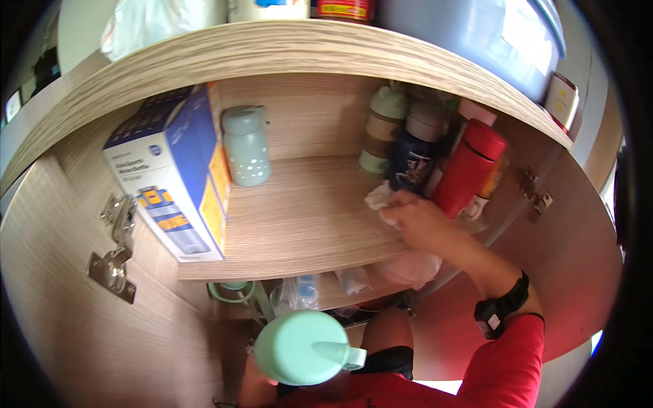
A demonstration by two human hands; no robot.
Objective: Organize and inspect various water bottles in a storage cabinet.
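Note:
My right hand [420,221] reaches into an open wooden cabinet, its fingers closed on a crumpled white tissue or cloth [378,196] against the shelf [306,217]. Right beside it stand a dark blue bottle [411,160] with a grey lid and a tilted red thermos flask [469,166]. Low in view, near my body, my left hand [256,381] is around a mint green lidded cup [296,347] with a side loop; the lid hides most of those fingers. A green-and-brown stacked container [384,129] stands behind the blue bottle.
A blue-and-white bottle box [173,197] and a pale blue dotted bottle [246,146] stand at the shelf's left. Hinged doors flank the opening, the left door [61,272] and right door [537,285]. A thick countertop edge [326,51] overhangs. Bagged items and a green-rimmed cup [231,292] lie below.

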